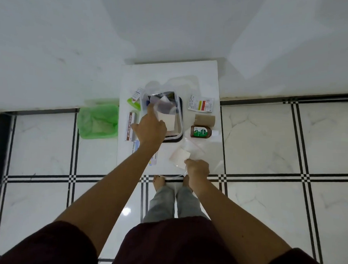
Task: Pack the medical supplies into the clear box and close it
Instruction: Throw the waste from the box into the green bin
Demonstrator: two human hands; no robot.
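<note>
The clear box (179,120) stands mid-table on a dark lid or tray, holding packets and a white pad (166,121). My left hand (150,128) reaches over its left edge, forefinger pointing into it, nothing held. Near the front edge my right hand (197,168) pinches a white gauze packet (179,157) in clear wrap. A brown antiseptic bottle (201,132), a tan bandage roll (204,120) and a white sachet (200,104) lie right of the box. An ointment carton (130,126) lies left.
A small white table (171,76) stands against a white wall. A green bin bag (99,120) sits on the floor at its left. A green item (134,104) and small tube (137,94) lie at the table's left. My feet (159,183) are at the front edge.
</note>
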